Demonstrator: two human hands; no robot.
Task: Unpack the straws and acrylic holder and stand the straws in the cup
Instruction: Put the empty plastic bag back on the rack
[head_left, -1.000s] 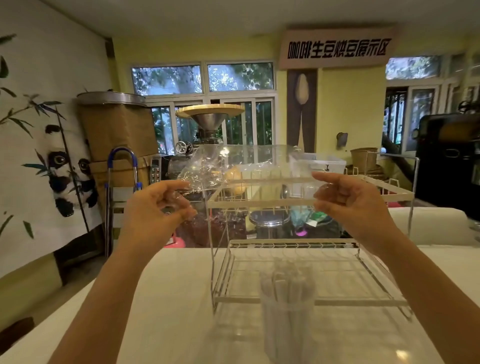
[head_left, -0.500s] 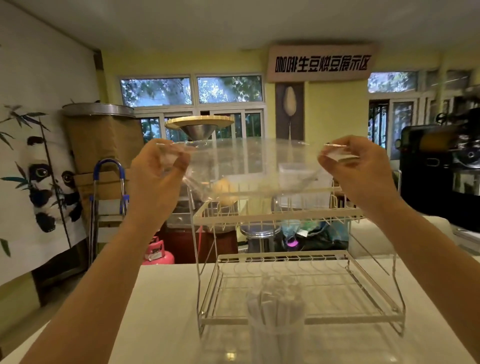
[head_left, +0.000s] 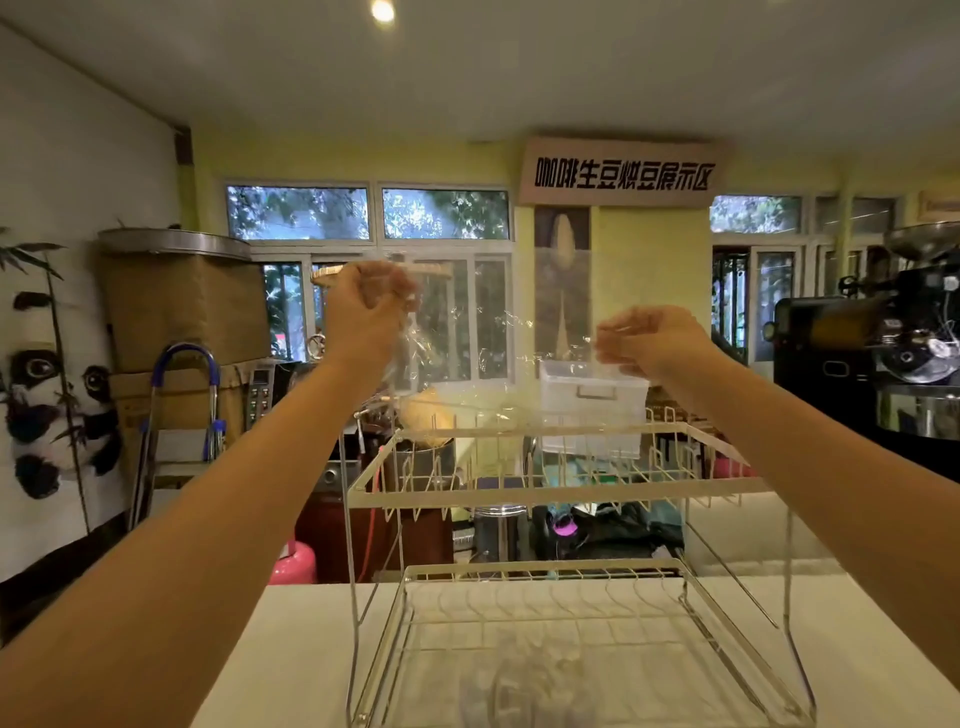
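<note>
Both arms reach out at head height above a white counter (head_left: 291, 649). The left hand (head_left: 363, 312) is closed in a fist around one end of a clear plastic wrapper (head_left: 457, 343), and the right hand (head_left: 649, 340) pinches the other end between curled fingers, so the crinkled film hangs stretched between them, above a white two-tier wire rack (head_left: 561, 499) standing on the counter. The left hand is the higher of the two. Straws and cup cannot be made out clearly; only a faint, blurred, transparent shape shows at the lower edge inside the rack's bottom tier. On the far yellow wall hangs a sign (head_left: 623, 174) with black Chinese characters reading 咖啡生豆烘豆展示区. A panda and bamboo mural (head_left: 47, 379) covers the left wall. A dark machine (head_left: 862, 353) stands at the right.
</note>
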